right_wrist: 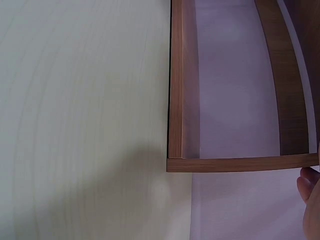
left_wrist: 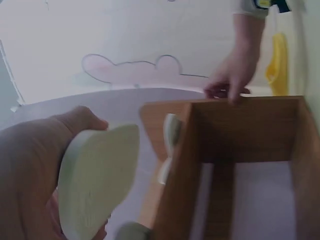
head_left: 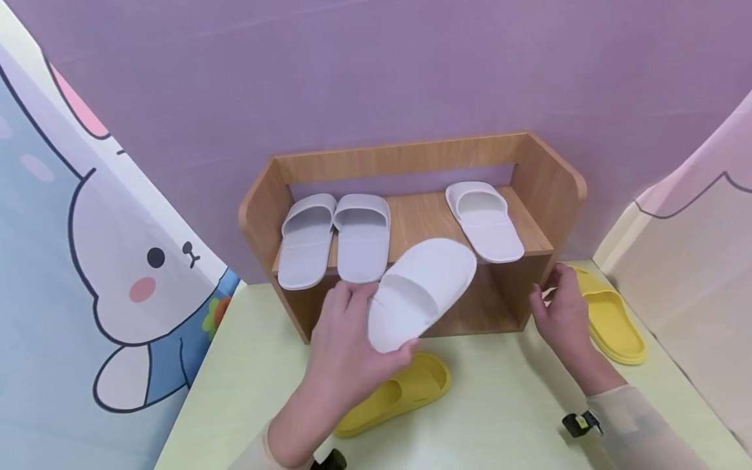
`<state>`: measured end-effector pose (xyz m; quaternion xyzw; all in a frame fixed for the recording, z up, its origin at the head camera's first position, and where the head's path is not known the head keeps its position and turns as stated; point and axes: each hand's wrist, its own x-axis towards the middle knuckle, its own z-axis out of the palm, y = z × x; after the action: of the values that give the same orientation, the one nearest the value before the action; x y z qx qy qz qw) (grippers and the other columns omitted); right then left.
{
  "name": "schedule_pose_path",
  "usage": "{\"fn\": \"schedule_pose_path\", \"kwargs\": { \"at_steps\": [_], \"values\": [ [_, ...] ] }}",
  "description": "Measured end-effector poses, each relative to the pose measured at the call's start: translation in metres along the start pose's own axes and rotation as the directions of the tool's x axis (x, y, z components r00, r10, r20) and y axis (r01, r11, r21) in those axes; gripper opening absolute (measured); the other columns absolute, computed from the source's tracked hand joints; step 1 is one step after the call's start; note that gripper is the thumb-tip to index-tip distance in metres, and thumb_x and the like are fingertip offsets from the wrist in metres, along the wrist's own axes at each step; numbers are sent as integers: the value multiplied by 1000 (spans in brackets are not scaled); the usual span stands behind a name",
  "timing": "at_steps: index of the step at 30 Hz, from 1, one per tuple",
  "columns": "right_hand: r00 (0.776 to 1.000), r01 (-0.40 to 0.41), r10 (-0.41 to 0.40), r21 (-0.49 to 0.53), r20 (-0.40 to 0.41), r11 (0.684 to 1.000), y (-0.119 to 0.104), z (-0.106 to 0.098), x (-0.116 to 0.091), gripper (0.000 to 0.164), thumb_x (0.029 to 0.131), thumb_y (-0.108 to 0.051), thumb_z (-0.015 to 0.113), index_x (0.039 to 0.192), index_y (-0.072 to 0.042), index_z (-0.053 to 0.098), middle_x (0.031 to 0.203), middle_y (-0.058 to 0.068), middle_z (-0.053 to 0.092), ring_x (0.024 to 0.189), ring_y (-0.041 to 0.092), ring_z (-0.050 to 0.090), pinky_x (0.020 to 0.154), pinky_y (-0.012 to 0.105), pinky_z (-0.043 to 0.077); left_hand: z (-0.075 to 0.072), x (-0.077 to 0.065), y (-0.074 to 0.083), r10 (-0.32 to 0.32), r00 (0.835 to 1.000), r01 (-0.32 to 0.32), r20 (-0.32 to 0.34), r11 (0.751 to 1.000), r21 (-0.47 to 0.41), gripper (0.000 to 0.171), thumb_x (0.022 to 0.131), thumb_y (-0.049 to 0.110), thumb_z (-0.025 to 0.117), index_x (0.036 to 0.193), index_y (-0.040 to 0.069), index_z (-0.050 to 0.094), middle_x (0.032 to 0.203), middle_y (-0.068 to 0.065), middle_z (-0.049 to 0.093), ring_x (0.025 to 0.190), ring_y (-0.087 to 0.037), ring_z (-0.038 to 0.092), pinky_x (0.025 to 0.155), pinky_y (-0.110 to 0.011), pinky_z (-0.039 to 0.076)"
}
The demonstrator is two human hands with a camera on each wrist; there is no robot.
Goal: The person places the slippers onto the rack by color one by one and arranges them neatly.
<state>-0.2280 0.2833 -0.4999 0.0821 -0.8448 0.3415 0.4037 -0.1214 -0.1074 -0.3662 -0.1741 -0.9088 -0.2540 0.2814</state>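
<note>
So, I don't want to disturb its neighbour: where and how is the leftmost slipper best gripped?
Probably by the heel, from the front, pinched above and below. The leftmost slipper lies sole down, strap toward the back, its heel jutting past the front edge of the shelf; its neighbour sits close on the right.

A white slipper [head_left: 443, 271], backless with a broad strap, is held tilted in front of the wooden rack [head_left: 405, 163], its toe end gripped by the left hand [head_left: 346, 352]. The rack stands upright, the right hand [head_left: 564, 313] at its right side.
</note>
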Motion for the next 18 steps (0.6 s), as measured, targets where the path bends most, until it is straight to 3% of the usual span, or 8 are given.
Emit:
{"fn": "schedule_pose_path", "kwargs": {
  "at_steps": [6, 11, 18],
  "values": [
    [1000, -3, 3, -2, 6, 1000, 1, -1, 0, 43, 96, 1, 69, 133, 9, 51, 102, 23, 67, 81, 33, 63, 76, 11, 41, -12, 29, 11, 10, 998, -5, -62, 997, 81, 88, 72, 65, 90, 132, 3, 71, 115, -10, 60, 100, -27, 59, 62, -49, 62],
    [1000, 11, -11, -9, 6, 1000, 1, -2, 0, 43, 96, 1, 70, 133, 10, 50, 102, 24, 66, 81, 35, 64, 75, 12, 41, -10, 53, 14, -15, 997, 22, -74, 996, 89, 80, 75, 67, 86, 125, 6, 72, 113, -9, 58, 97, -25, 58, 59, -45, 59],
    [1000, 6, -6, -12, 25, 1000, 0, -3, 1, 45, 96, 2, 70, 135, 9, 49, 105, 25, 66, 83, 39, 65, 76, 12, 40, -1, 80, 14, -138, 990, 140, -24, 984, 109, 77, 79, 69, 82, 123, 7, 70, 116, -8, 59, 103, -26, 57, 65, -51, 62]
  ]
}}
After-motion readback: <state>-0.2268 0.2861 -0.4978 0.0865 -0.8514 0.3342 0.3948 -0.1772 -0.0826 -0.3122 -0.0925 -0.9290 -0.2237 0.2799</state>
